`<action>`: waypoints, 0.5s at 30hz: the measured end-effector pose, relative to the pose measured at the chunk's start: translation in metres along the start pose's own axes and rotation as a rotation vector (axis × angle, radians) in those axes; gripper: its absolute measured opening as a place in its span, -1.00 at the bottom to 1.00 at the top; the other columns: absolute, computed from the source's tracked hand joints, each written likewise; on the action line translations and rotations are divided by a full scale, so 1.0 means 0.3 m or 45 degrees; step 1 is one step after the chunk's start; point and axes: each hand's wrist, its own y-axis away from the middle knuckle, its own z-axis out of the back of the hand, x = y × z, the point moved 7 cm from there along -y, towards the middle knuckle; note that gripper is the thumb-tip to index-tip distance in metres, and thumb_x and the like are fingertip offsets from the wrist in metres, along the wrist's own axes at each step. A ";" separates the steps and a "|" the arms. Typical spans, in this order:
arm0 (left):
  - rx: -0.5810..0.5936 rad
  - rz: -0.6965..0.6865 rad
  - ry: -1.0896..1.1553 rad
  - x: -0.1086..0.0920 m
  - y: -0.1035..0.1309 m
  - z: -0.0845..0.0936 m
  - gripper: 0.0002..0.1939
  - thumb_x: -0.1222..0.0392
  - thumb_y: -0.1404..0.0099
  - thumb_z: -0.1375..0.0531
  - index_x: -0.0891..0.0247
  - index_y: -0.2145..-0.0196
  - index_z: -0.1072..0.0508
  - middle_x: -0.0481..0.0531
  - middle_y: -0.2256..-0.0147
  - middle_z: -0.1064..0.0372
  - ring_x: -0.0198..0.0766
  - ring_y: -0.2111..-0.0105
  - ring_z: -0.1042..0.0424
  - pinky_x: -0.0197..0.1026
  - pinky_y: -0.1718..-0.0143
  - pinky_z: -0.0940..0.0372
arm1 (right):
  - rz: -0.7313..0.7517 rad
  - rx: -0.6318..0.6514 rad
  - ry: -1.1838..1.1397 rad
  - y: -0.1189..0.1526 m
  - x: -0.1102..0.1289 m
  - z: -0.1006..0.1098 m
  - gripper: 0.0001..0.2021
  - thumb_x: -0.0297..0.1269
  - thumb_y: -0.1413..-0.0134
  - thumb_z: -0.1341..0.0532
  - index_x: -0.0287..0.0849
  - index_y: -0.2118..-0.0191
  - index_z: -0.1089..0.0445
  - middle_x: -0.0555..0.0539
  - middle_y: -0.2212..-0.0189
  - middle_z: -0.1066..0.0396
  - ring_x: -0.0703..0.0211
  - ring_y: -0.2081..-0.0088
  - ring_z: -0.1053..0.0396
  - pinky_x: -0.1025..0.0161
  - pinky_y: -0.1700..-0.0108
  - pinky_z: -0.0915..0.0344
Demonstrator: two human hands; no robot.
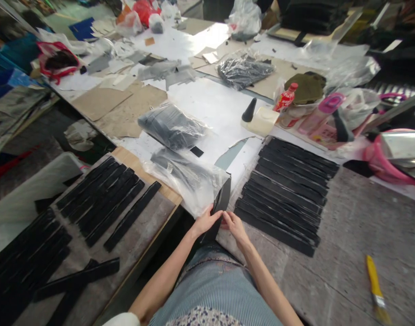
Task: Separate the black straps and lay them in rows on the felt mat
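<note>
Close to my body, my left hand [205, 222] is closed around a dark, flat strip [223, 192] that stands on edge. My right hand [235, 226] pinches the same strip from the other side, the fingertips of both hands meeting at its near edge. Part of the strip and some fingers are hidden. Just beyond it lies a clear plastic bag [193, 181] with dark pieces inside. Right of my hands, a row of black strips [285, 194] lies side by side on the grey board. More black strips [102, 194] lie on the left board.
A paintbrush with a yellow handle [373, 276] lies at the right. Behind the strips stand a cream container with a black nozzle [259, 120], a red-labelled bottle [286, 97] and a pink basket [377, 156]. Another bagged bundle [173, 124] lies ahead. A gap separates the two boards.
</note>
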 end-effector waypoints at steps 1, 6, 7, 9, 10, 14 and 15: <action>0.075 -0.024 0.120 -0.032 0.025 -0.012 -0.59 0.02 -0.31 -0.09 0.33 0.00 -0.38 0.14 0.12 -0.45 -0.12 0.10 -0.42 -0.09 0.06 -0.34 | -0.015 0.098 -0.162 0.008 0.017 -0.014 -0.56 0.11 -0.08 -0.18 -0.22 0.18 -0.42 -0.12 0.30 -0.51 0.08 0.29 -0.48 0.25 0.26 -0.37; 0.178 -0.095 0.132 -0.157 0.126 -0.090 -0.64 0.05 -0.28 -0.13 0.35 0.07 -0.41 0.13 0.18 -0.44 -0.12 0.18 -0.43 -0.15 0.19 -0.36 | -0.054 0.252 -0.538 0.020 0.128 -0.027 -0.58 -0.02 0.13 -0.39 -0.27 0.25 -0.44 -0.16 0.32 -0.53 0.06 0.31 -0.50 0.23 0.26 -0.42; 0.157 -0.120 0.065 -0.178 0.140 -0.100 -0.65 0.05 -0.28 -0.13 0.35 0.09 -0.41 0.12 0.19 -0.44 -0.12 0.19 -0.43 -0.16 0.18 -0.35 | -0.054 0.233 -0.584 0.017 0.148 -0.016 -0.60 -0.07 0.17 -0.42 -0.27 0.26 -0.44 -0.15 0.33 -0.53 0.06 0.33 -0.50 0.22 0.28 -0.44; 0.149 -0.154 -0.104 -0.214 0.163 -0.114 -0.67 0.01 -0.29 -0.13 0.32 0.15 -0.43 0.09 0.26 -0.44 -0.14 0.25 -0.43 -0.17 0.23 -0.33 | -0.036 0.170 -0.650 0.016 0.183 0.022 -0.61 -0.15 0.22 -0.45 -0.26 0.27 -0.42 -0.13 0.35 -0.53 0.08 0.40 -0.50 0.22 0.36 -0.46; 0.130 -0.160 -0.189 -0.227 0.173 -0.111 -0.68 -0.02 -0.29 -0.12 0.30 0.19 -0.43 0.05 0.32 -0.44 -0.16 0.30 -0.43 -0.19 0.28 -0.31 | -0.017 0.131 -0.662 0.019 0.200 0.050 -0.61 -0.18 0.23 -0.46 -0.25 0.27 -0.41 -0.11 0.36 -0.52 0.10 0.44 -0.49 0.24 0.40 -0.46; -0.380 -0.180 -0.621 -0.270 0.197 0.001 -0.73 0.01 -0.32 -0.11 0.27 0.19 -0.40 0.05 0.31 -0.40 -0.16 0.28 -0.39 -0.13 0.20 -0.29 | 0.046 0.037 -0.605 0.052 0.246 0.179 -0.63 -0.22 0.19 -0.45 -0.22 0.27 -0.35 -0.09 0.38 -0.52 0.18 0.53 -0.45 0.28 0.51 -0.45; -0.532 -0.198 -0.752 -0.280 0.199 0.032 -0.76 0.08 -0.30 -0.15 0.26 0.15 -0.40 0.10 0.24 -0.39 -0.11 0.18 -0.38 -0.06 0.09 -0.26 | 0.038 0.055 -0.575 0.063 0.248 0.203 -0.63 -0.22 0.18 -0.44 -0.22 0.27 -0.34 -0.10 0.38 -0.51 0.18 0.54 -0.45 0.29 0.52 -0.44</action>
